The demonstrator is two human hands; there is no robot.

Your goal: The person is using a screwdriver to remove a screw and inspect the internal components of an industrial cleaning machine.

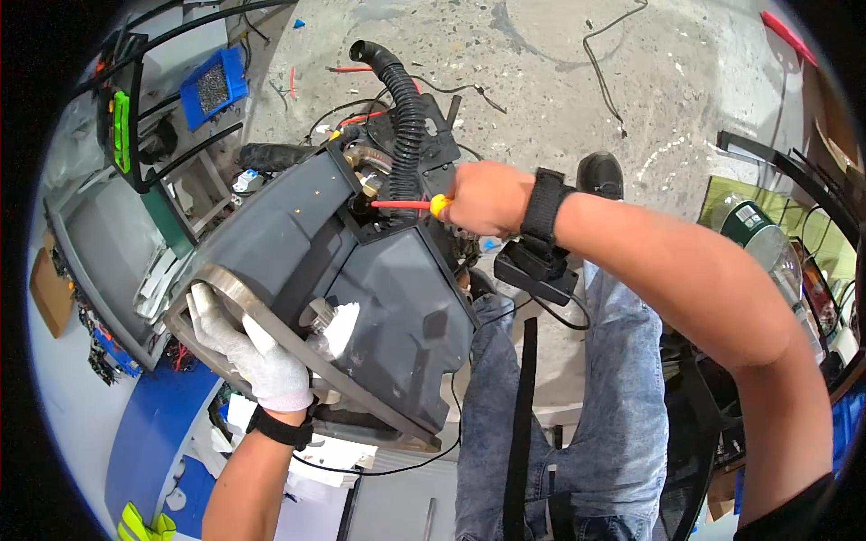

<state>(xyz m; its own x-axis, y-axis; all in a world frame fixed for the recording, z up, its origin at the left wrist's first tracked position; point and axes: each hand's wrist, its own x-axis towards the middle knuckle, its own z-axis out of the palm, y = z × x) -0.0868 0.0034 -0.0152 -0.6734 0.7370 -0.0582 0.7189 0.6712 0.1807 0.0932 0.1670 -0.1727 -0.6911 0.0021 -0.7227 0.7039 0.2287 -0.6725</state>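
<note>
Right forearm [663, 239], its hand [489, 200] gripping a screwdriver [404, 205]; green bottle label [738, 233] illegible.

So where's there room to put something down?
The floor has bare patches between the bendy hose and long black wire, and from that wire to the black frame. It's crowded around the hose and grey cover, and near the blue bin.

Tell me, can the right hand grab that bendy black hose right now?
Probably not just yet: the right hand is closed around a red-and-yellow screwdriver. The black ribbed hose looks close by, so emptying that hand would likely free the way.
</note>
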